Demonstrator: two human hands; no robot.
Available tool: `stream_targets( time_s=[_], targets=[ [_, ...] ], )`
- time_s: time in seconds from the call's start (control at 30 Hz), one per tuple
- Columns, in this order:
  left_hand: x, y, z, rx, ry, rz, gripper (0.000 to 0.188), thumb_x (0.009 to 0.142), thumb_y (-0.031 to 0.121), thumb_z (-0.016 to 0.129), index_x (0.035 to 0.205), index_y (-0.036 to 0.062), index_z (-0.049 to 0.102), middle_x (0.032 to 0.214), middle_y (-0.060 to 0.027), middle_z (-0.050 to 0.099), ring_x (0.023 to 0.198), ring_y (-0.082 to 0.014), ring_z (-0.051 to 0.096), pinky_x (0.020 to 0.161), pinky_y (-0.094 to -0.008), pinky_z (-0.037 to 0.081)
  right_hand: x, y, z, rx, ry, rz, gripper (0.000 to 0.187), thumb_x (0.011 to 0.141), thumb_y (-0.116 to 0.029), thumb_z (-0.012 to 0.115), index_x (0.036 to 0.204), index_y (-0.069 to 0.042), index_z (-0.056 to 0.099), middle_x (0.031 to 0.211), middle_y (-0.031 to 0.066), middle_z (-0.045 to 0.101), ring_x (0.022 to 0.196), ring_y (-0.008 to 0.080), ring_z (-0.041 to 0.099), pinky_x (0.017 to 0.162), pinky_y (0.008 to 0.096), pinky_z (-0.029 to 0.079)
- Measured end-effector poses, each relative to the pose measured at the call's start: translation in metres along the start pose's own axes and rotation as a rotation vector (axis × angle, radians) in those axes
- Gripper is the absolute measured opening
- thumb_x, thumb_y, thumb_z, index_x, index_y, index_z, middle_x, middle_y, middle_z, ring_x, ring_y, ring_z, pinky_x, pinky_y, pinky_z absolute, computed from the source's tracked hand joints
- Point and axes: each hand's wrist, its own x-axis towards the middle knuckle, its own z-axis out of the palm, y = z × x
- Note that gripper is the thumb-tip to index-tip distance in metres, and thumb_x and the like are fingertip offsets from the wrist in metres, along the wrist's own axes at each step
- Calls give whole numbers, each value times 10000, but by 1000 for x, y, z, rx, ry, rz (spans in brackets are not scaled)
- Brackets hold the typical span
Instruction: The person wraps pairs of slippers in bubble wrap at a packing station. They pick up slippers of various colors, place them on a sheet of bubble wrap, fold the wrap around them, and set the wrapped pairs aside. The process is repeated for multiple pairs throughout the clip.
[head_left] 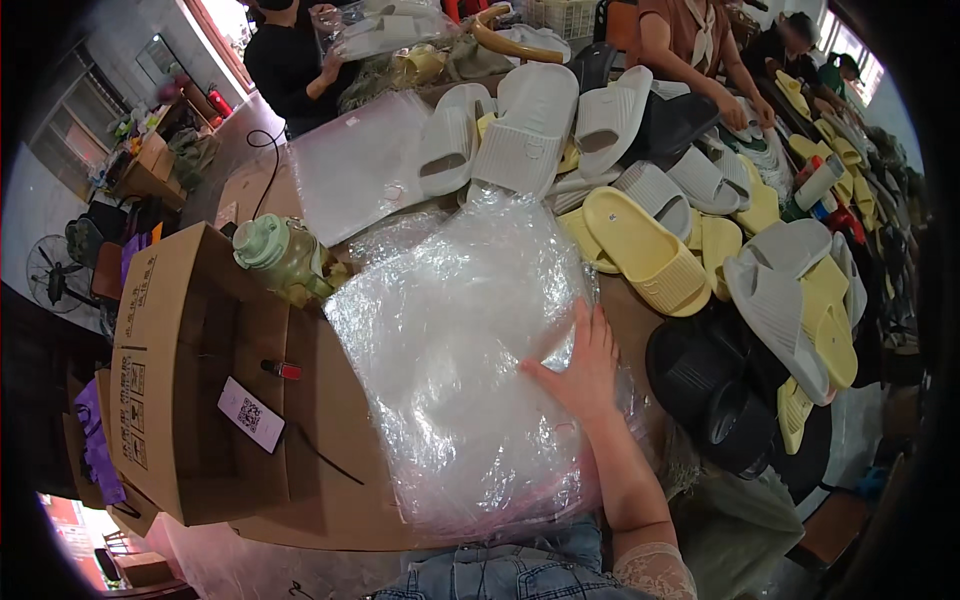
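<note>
My right hand point(583, 372) lies flat on a thick stack of clear plastic bags point(450, 400), thumb spread away from the fingers. Nothing is held in it. My left hand does not show. The stack reaches from my lap up to the slippers, its surface crinkled and shiny. Just beyond my fingertips rests a yellow slipper point(648, 255), tilted on other yellow and grey ones. A large grey slipper point(527, 130) stands at the far end of the stack. Black slippers point(715, 385) are heaped to the right of my hand.
At left stands an open cardboard box point(150, 370), with a white card bearing a square code point(252, 414) and a small red-and-black tube point(282, 370). A green-lidded bottle point(280, 255) stands behind it. Flat plastic sheets point(360, 165) lie beyond. Other people point(690, 50) handle slippers across the table.
</note>
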Motion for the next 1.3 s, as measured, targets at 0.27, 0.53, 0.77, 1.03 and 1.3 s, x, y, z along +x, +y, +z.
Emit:
stream_targets(
  time_s=[0.27, 0.53, 0.77, 1.03, 1.3],
  targets=[
    [1, 3, -1, 13, -19, -5, 155, 920, 83, 626, 1061, 48, 681, 936, -150, 694, 853, -260, 677, 778, -383, 533, 1, -2, -2, -9, -17, 23, 1244, 675, -613, 848, 1591, -52, 219, 1550, 322, 305, 1404, 491, 340, 1120, 618, 302],
    [-3, 5, -5, 38, -40, -22, 170, 918, 88, 626, 1073, 56, 691, 950, -155, 703, 867, -272, 686, 789, -393, 538, 3, -2, -3, 8, -34, 18, 1234, 680, -595, 854, 1588, -47, 224, 1545, 331, 296, 1403, 497, 329, 1123, 617, 289],
    [-13, 3, -9, 50, -68, -28, 184, 917, 92, 627, 1083, 63, 701, 962, -159, 711, 880, -282, 693, 799, -401, 542, 4, -1, -4, 0, -25, -15, 1219, 698, -613, 833, 1580, -23, 234, 1535, 341, 311, 1401, 501, 336, 1134, 606, 285],
    [-12, 0, -17, 80, -102, 4, 201, 915, 97, 627, 1095, 71, 711, 975, -164, 721, 894, -294, 702, 809, -411, 546, 3, 0, -3, -18, 10, -32, 1222, 697, -613, 835, 1581, -24, 231, 1529, 342, 323, 1388, 502, 352, 1134, 603, 289],
    [-28, 16, -56, 433, -550, 93, 217, 913, 102, 628, 1107, 80, 721, 989, -169, 730, 908, -306, 710, 820, -420, 551, 5, 10, 2, -43, 4, 1, 1238, 688, -619, 842, 1580, -23, 223, 1504, 329, 361, 1365, 488, 396, 1115, 553, 359]
  ],
)
